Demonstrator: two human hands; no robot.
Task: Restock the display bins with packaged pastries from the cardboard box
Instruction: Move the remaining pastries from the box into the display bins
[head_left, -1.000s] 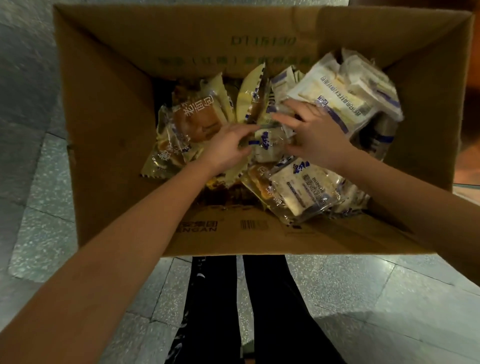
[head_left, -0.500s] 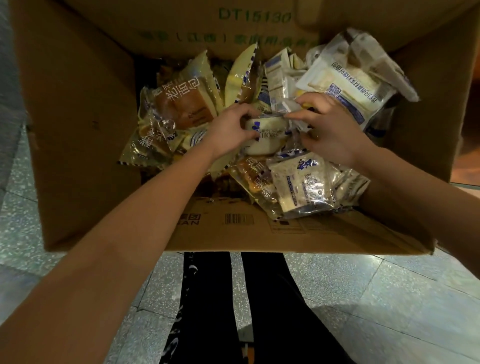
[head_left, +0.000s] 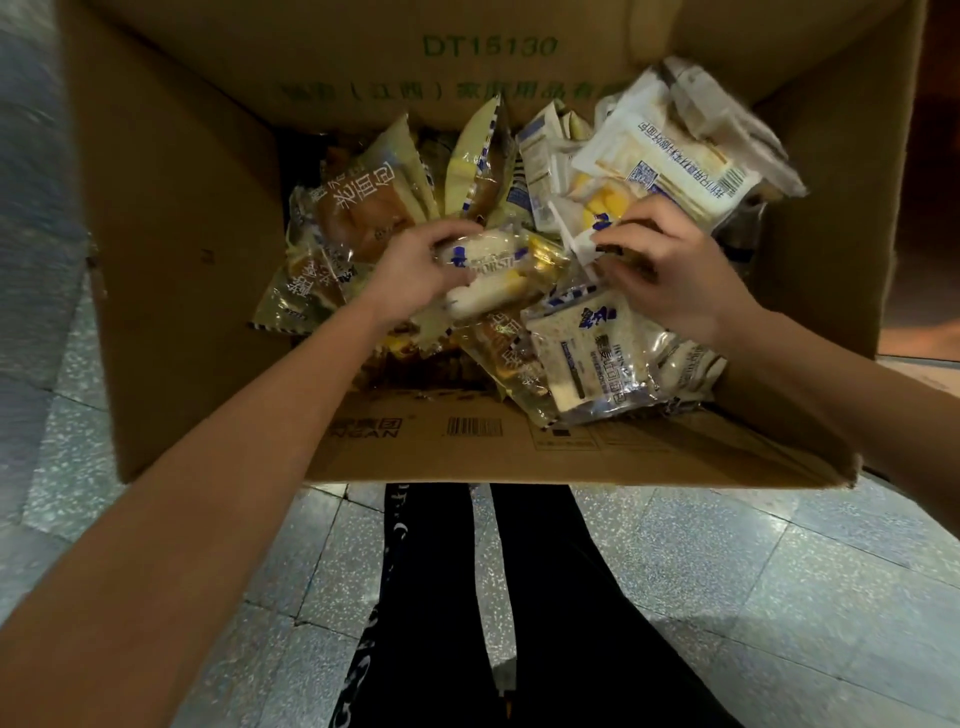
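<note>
Now the cardboard box (head_left: 171, 260) fills more of the head view than it did a second ago, so the person has leaned in over it. It stands on a tiled floor (head_left: 779, 597), and the heap of packaged pastries (head_left: 592, 353) inside it looks as full as before; nothing has left the box yet. No display bins are in view.

The hands are what have changed. A second ago both met over one small packet in the middle of the heap. They have since drawn apart, each with its own catch. The left hand (head_left: 410, 270) has its fingers and thumb curled round a white cream roll packet (head_left: 488, 270), raised slightly off the packets beneath it but still well inside the box. The right hand (head_left: 670, 275), just beside it, pinches the crimped end of a clear packet with a yellow filling (head_left: 597, 208), which still lies partly under the large white-labelled bag (head_left: 670, 161) at the far right corner.

In my judgement the sorting has turned into picking. One packet is ready to lift, while the other may drag its neighbours when pulled free.
</note>
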